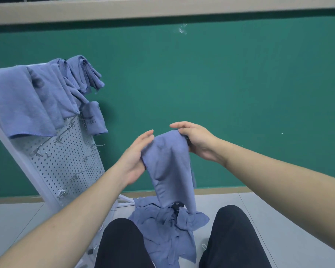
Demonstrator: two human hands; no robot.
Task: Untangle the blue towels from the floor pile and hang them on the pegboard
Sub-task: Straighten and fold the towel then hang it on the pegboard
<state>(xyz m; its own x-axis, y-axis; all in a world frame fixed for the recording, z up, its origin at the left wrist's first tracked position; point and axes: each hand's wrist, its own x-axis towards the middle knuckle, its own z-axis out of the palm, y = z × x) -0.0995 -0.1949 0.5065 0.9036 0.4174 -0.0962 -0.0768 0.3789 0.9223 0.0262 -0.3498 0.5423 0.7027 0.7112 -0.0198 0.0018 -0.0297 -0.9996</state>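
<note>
A blue towel (pixel 168 163) hangs in front of me, lifted from the pile of blue towels (pixel 166 227) on the floor between my knees. My right hand (pixel 195 142) pinches its top edge. My left hand (pixel 133 159) holds its left side, thumb curled against the cloth and fingers nearly straight. The towel's lower end still reaches into the pile. A white pegboard (pixel 66 161) with metal hooks leans at the left, with several blue towels (pixel 37 97) draped over its top.
A green wall (pixel 240 93) stands close behind the hands. Grey floor tiles (pixel 288 219) lie to the right of my black-trousered knees. The pegboard's lower hooks are bare, and its white foot (pixel 126 200) sticks out near the pile.
</note>
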